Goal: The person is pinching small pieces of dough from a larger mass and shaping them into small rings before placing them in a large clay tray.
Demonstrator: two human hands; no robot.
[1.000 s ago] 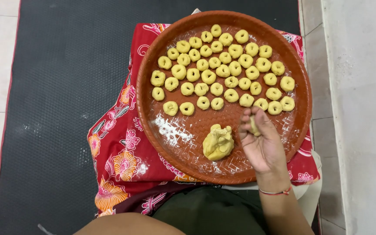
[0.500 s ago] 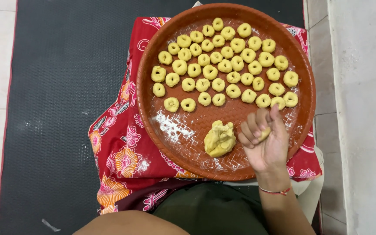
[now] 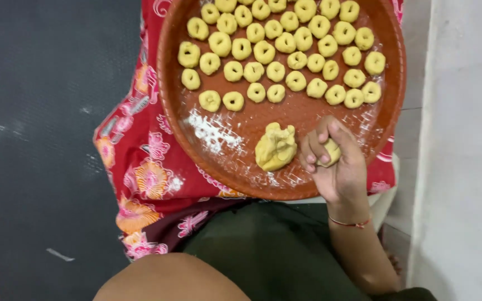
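My right hand [image 3: 335, 161] hovers over the near right part of a round brown tray [image 3: 169, 106], its fingers curled around a small piece of yellow dough [image 3: 332, 152]. Just left of it, a larger lump of yellow dough [image 3: 275, 148] rests on the tray. Rows of several small ring-shaped dough pieces [image 3: 277, 50] fill the far half of the tray. A patch of white flour [image 3: 213, 131] lies left of the lump. My left hand is out of sight.
The tray sits on a red floral cloth [image 3: 140, 178] over a dark mat [image 3: 46, 139]. A white wall or ledge [image 3: 464, 156] runs along the right. My knee [image 3: 168, 278] and dark green garment [image 3: 263, 251] fill the bottom.
The view has moved closer and the tray sits higher in frame. My right hand has drawn back from the row's end and closed its fingers around the small dough piece.
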